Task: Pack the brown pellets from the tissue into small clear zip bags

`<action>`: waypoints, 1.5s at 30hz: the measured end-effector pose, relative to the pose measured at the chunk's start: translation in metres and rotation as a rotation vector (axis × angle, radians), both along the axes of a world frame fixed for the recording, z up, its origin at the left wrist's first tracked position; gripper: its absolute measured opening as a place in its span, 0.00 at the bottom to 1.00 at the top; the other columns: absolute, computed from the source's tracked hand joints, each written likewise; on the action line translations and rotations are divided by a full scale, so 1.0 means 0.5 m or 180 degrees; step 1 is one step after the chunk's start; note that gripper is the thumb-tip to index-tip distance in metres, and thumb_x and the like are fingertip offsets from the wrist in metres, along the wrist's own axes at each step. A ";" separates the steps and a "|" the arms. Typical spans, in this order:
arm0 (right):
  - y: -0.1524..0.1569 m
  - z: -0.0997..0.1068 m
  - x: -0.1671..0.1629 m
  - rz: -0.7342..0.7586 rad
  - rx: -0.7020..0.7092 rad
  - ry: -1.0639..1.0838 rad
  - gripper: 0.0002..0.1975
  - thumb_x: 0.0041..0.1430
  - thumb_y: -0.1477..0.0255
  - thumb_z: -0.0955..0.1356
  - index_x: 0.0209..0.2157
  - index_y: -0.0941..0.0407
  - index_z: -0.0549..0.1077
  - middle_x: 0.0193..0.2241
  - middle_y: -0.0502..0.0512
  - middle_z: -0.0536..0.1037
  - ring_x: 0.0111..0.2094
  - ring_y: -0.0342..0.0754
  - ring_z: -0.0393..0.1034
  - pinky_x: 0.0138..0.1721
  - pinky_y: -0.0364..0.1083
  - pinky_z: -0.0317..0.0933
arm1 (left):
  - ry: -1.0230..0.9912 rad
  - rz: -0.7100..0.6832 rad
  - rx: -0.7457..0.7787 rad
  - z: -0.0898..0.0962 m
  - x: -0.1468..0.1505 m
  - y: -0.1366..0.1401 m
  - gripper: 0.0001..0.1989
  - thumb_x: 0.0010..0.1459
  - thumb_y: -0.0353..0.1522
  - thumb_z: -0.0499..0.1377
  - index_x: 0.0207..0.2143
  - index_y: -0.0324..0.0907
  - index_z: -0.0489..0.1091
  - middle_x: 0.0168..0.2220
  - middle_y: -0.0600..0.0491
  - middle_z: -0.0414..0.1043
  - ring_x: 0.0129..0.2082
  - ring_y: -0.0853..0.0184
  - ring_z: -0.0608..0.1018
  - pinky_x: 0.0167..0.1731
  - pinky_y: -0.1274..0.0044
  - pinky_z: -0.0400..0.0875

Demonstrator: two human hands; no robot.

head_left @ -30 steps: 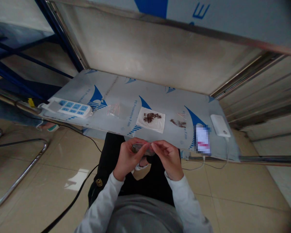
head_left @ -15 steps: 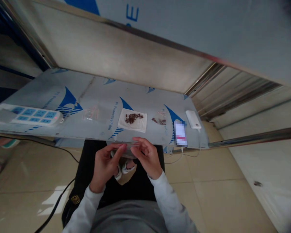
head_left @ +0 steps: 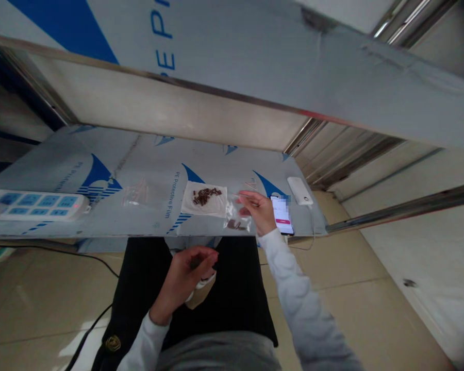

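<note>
My right hand (head_left: 257,210) is over the front part of the table and pinches the top of a small clear plastic bag (head_left: 232,212). Dark brown pieces lie in the bottom of that bag. Just left of it, a white square sheet (head_left: 188,205) carries a heap of small dark brown pieces (head_left: 206,196). Below the table's front edge, above my lap, my left hand (head_left: 191,275) has its thumb and fingers drawn together; nothing shows between them. Behind my right hand, part of another clear bag (head_left: 250,184) is visible on the table.
Film-covered table (head_left: 158,170). At left are a white power strip (head_left: 42,205) with blue sockets and clear plastic bags (head_left: 136,193). At right, a lit phone (head_left: 281,214) and a white power bank (head_left: 300,190) with a cable. A shelf panel (head_left: 232,62) overhangs the table.
Both hands were together over my lap holding clear plastic. My right hand has moved forward and right over the table with the bag; my left has let go and dropped slightly lower.
</note>
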State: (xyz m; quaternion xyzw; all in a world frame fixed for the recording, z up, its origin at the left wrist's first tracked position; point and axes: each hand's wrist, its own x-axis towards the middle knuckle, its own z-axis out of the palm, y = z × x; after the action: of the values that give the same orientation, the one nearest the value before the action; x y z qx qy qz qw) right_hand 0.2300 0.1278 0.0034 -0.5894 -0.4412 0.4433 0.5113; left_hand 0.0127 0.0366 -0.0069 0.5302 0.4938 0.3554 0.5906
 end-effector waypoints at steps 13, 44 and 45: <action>0.201 -0.071 0.115 -0.0941 0.0174 -0.2639 0.21 0.53 0.73 0.66 0.49 0.62 0.67 0.52 0.71 0.67 0.57 0.60 0.56 0.56 0.60 0.50 | -0.0576 0.1332 -0.0402 -0.037 -0.036 0.011 0.22 0.49 0.50 0.59 0.22 0.40 0.61 0.18 0.60 0.58 0.17 0.76 0.60 0.16 0.83 0.55; 0.204 -0.153 -0.494 0.1297 0.0534 -0.2470 0.09 0.56 0.77 0.66 0.38 0.57 0.77 0.36 0.56 0.82 0.39 0.47 0.76 0.44 0.44 0.65 | -0.0752 0.1854 -0.0068 -0.037 -0.152 -0.005 0.17 0.55 0.45 0.57 0.34 0.39 0.70 0.19 0.61 0.61 0.16 0.79 0.60 0.16 0.85 0.51; 0.208 -0.146 -0.488 0.1188 0.0582 -0.2371 0.09 0.56 0.77 0.66 0.38 0.58 0.77 0.36 0.57 0.81 0.39 0.48 0.76 0.44 0.45 0.65 | -0.0745 0.1866 -0.0055 -0.038 -0.152 -0.006 0.17 0.55 0.45 0.57 0.34 0.39 0.70 0.19 0.61 0.61 0.16 0.79 0.61 0.16 0.85 0.51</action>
State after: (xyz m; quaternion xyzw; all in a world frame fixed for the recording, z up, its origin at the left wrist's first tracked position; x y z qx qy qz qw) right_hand -0.0141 0.2320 -0.0697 -0.5715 -0.7324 0.2440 0.2782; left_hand -0.0633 0.0336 -0.0258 0.3157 0.5573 0.5649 0.5202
